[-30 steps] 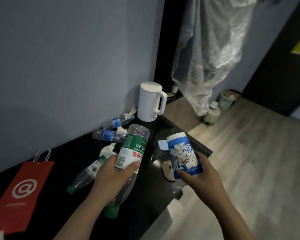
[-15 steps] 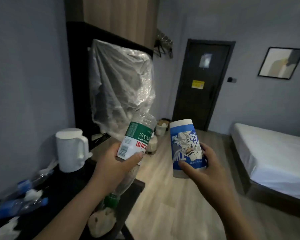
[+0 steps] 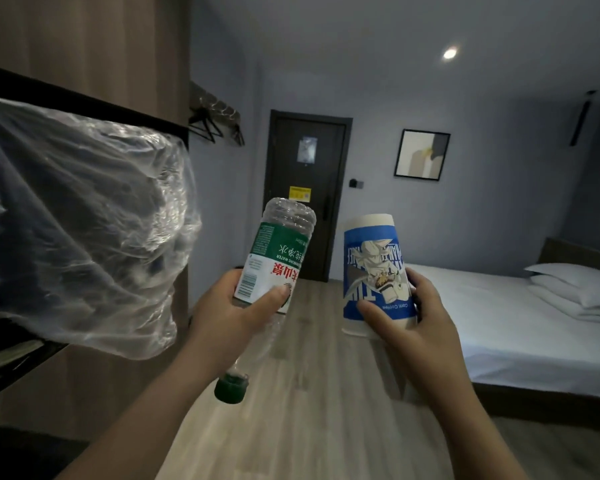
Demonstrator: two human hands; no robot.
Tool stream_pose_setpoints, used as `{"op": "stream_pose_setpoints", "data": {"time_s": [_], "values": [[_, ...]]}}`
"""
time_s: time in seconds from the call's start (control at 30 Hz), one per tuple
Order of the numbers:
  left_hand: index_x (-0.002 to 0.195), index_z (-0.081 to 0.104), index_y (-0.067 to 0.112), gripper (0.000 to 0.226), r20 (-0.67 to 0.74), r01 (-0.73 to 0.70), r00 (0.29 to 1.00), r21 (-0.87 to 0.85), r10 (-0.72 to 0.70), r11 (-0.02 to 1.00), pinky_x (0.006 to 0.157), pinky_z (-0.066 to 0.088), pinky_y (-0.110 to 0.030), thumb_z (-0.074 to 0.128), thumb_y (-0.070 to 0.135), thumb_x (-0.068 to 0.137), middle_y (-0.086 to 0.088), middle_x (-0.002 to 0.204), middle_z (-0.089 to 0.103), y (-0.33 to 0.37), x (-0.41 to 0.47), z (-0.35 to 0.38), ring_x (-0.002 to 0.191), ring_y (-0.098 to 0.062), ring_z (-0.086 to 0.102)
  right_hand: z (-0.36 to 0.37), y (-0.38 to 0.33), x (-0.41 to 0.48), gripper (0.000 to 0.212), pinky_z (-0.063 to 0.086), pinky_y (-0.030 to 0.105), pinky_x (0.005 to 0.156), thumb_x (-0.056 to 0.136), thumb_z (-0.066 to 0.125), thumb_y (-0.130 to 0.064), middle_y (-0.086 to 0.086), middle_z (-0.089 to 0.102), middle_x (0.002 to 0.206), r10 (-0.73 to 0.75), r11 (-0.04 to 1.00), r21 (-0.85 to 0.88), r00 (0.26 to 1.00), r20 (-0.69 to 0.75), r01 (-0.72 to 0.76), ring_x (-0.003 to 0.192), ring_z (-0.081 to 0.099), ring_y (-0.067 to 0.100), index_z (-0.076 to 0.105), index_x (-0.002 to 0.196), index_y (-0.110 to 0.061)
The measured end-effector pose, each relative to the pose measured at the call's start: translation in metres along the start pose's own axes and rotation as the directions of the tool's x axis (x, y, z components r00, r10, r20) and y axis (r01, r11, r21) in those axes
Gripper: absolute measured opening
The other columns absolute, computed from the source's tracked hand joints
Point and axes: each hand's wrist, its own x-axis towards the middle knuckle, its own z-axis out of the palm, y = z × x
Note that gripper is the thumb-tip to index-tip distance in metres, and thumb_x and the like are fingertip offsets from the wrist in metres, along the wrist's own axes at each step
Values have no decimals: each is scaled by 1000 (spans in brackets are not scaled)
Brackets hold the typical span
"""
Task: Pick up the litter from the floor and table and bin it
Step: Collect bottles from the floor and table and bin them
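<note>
My left hand (image 3: pixel 229 313) curled round the upturned water bottle (image 3: pixel 274 265), my right hand (image 3: pixel 406 317) round the inverted paper cup (image 3: pixel 374 271), both aloft above the floor (image 3: pixel 309 427); no bin showed, so I judged binning not yet done.

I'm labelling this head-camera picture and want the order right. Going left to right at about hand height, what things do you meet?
From the left: clear plastic cover → upside-down water bottle → blue and white paper cup → stacked white pillows.
</note>
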Motion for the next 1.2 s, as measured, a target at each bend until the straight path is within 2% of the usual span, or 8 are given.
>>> {"op": "stream_pose_setpoints", "data": {"time_s": [0.13, 0.23, 0.37, 0.6, 0.7, 0.83, 1.07, 1.2], "values": [[93, 68, 30, 43, 71, 9, 997, -34, -7, 999, 69, 56, -33, 74, 57, 59, 13, 87, 74, -22, 31, 28, 76, -5, 71, -5, 24, 28, 73, 48, 5, 57, 61, 71, -48, -27, 53, 106, 20, 1000, -13, 999, -32, -20, 92, 57, -15, 38, 125, -39], [92, 68, 29, 42, 107, 9, 994, -31, -5, 999, 66, 53, -26, 79, 55, 62, 16, 85, 74, -43, 62, 43, 74, -2, 70, 2, 50, 51, 70, 48, 6, 58, 65, 74, -43, -27, 53, 106, 39, 999, -31, 998, -51, -41, 92, 59, -10, 37, 124, -40], [89, 67, 30, 31, 109, -16, 994, -26, 19, 1000, 65, 52, -26, 79, 49, 67, 17, 83, 73, -67, 122, 53, 72, 0, 69, 28, 80, 100, 72, 47, 5, 57, 59, 68, -51, -29, 51, 104, 48, 998, -46, 995, -84, -52, 91, 60, 0, 37, 123, -39], [89, 67, 43, 39, 130, -24, 991, -73, 33, 997, 69, 57, -32, 71, 61, 53, 13, 87, 74, -109, 245, 55, 77, -5, 71, 87, 128, 202, 74, 51, 8, 59, 58, 69, -54, -26, 53, 108, 45, 996, -74, 993, -108, -54, 94, 62, 2, 38, 124, -40], [90, 68, 36, 46, 150, -14, 988, -80, 26, 997, 68, 56, -30, 71, 62, 53, 12, 88, 74, -132, 293, 63, 78, -6, 71, 105, 156, 240, 78, 51, 8, 59, 55, 66, -58, -28, 53, 108, 61, 993, -92, 990, -129, -73, 96, 62, 3, 37, 125, -42], [94, 66, 29, 47, 152, 16, 988, -84, -3, 996, 62, 54, -23, 76, 56, 56, 13, 86, 74, -164, 349, 87, 77, -7, 71, 119, 202, 287, 86, 53, 12, 61, 52, 65, -63, -23, 55, 113, 91, 988, -114, 987, -130, -106, 96, 62, 3, 38, 130, -40], [94, 66, 30, 43, 115, 15, 993, -33, -11, 999, 67, 55, -30, 74, 56, 60, 13, 87, 74, -220, 451, 152, 77, -6, 71, 130, 296, 393, 82, 51, 9, 59, 52, 66, -62, -29, 53, 109, 92, 993, -62, 990, -105, -99, 96, 62, 2, 38, 126, -42], [92, 67, 32, 43, 61, 27, 998, 5, -28, 1000, 63, 52, -24, 81, 56, 60, 16, 86, 74, -245, 511, 194, 76, -3, 70, 128, 349, 466, 76, 51, 8, 60, 55, 69, -56, -26, 56, 108, 84, 996, -10, 995, -58, -84, 97, 58, -12, 39, 123, -42]]}}
